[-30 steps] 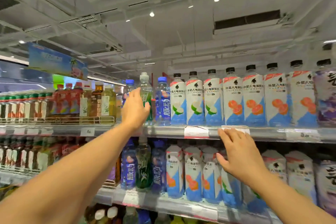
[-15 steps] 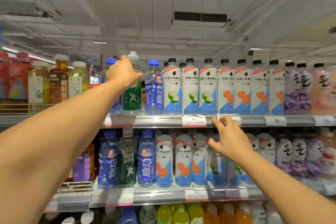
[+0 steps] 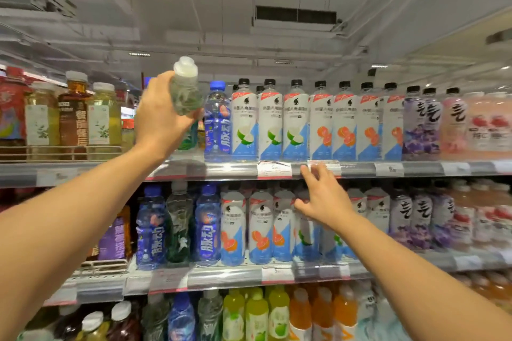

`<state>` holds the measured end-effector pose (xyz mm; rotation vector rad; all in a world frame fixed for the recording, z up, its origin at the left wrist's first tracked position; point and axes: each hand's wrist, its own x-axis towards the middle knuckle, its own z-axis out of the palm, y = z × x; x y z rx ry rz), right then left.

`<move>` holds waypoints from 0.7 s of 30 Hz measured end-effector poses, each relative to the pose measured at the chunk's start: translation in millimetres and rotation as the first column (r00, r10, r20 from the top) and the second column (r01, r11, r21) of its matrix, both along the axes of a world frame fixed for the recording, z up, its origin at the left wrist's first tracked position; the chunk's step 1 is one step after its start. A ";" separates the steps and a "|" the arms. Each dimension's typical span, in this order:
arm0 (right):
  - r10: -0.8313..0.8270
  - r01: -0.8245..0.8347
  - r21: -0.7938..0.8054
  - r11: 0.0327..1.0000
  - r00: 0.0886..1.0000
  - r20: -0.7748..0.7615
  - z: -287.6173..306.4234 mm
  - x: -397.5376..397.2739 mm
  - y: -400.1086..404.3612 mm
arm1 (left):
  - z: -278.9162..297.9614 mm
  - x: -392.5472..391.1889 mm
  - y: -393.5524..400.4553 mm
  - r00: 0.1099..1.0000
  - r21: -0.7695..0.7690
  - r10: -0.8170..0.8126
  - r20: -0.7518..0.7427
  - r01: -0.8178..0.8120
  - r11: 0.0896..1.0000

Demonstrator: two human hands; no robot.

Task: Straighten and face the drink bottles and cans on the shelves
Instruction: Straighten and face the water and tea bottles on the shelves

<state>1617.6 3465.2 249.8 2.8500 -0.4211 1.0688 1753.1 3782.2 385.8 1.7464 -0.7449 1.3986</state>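
My left hand [image 3: 162, 113] grips a clear green-labelled bottle [image 3: 187, 86] with a white cap, tilted toward me and lifted off the top shelf [image 3: 232, 169]. A blue-capped bottle [image 3: 217, 122] stands upright just right of it, then a row of white-and-blue bottles with black caps [image 3: 270, 122]. My right hand [image 3: 322, 196] hangs open in front of the second shelf's bottles [image 3: 260, 227], fingertips by the top shelf's edge and a price tag [image 3: 324, 166]; whether they touch it I cannot tell.
Amber and yellow tea bottles [image 3: 73, 111] stand behind a wire rail at the far left. Purple and pink bottles [image 3: 457, 122] fill the right end. Yellow and orange drinks [image 3: 277, 313] line the bottom shelf. Another green bottle [image 3: 189, 135] stands behind my left hand.
My left hand has closed round the green-labelled bottle, lifted it off the top shelf and tipped it toward me. My right hand stays by the shelf edge.
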 end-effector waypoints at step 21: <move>0.707 -0.774 0.552 0.312 0.577 0.409 -59.9 -66.4 124.7 | -170.5 -161.2 -27.1 0.821 -0.098 -0.340 -0.459 0.334 0.937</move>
